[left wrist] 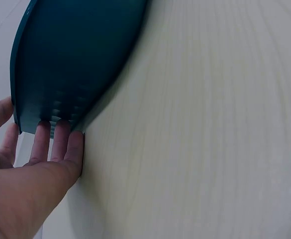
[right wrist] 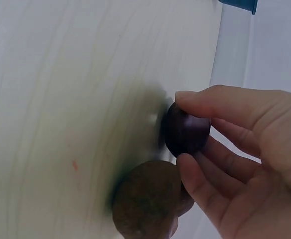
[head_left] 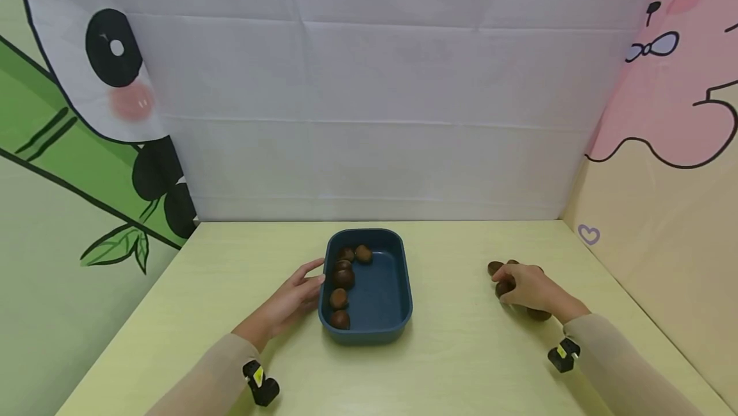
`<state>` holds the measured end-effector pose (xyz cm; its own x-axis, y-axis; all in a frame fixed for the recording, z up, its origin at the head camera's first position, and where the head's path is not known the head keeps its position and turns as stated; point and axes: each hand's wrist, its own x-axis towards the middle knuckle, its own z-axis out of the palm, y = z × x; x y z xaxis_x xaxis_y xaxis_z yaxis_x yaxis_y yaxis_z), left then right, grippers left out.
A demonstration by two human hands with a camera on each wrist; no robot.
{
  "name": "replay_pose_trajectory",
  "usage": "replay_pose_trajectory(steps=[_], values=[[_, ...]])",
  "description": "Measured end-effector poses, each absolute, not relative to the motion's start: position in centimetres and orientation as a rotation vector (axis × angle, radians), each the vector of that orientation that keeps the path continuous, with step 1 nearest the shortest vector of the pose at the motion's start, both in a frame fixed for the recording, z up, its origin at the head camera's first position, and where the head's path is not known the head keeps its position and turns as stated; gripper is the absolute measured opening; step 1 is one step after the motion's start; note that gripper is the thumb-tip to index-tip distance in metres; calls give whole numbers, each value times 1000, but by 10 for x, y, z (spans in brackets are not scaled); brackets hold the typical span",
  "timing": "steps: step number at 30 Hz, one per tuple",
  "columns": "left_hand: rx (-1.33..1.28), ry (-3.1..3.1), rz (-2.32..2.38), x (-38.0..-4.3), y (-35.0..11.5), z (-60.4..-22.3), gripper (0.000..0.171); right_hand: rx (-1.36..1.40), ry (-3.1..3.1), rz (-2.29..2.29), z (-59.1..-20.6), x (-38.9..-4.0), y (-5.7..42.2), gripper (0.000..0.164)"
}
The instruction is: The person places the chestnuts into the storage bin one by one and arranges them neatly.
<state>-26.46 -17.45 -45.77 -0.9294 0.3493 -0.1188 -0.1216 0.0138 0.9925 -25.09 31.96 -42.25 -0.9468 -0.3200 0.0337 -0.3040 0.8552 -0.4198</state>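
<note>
A dark blue rectangular container [head_left: 369, 338] stands on the table with several brown chestnuts [head_left: 344, 278] along its left side. Against its left wall is my left hand [head_left: 294, 304], its fingers extended; in the left wrist view those fingertips rest along the container's side [left wrist: 80, 55]. My right hand [head_left: 532, 286] is over a small group of chestnuts [head_left: 494, 268] at the right of the table. Between thumb and fingers it pinches a glossy dark chestnut [right wrist: 187, 130]. Close below that one in the right wrist view lies another chestnut [right wrist: 146, 199] with a rough brown face, partly covering others.
The pale wooden table [head_left: 444, 365] meets a white cloth backdrop [head_left: 380, 115] at its far edge. Printed side panels stand at left and right, a panda [head_left: 132, 102] on one and a pink figure [head_left: 680, 102] on the other. Both wrists wear small black cameras [head_left: 564, 355].
</note>
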Motion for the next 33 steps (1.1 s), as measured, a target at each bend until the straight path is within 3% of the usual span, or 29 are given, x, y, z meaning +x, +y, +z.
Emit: replay_pose_trajectory(steps=[14, 33], values=[[247, 1959, 1984, -265, -175, -458, 62, -548, 2964, -725, -398, -270, 284, 34], [252, 1958, 1985, -267, -175, -459, 60, -831, 2703, -1105, -350, -309, 155, 37]])
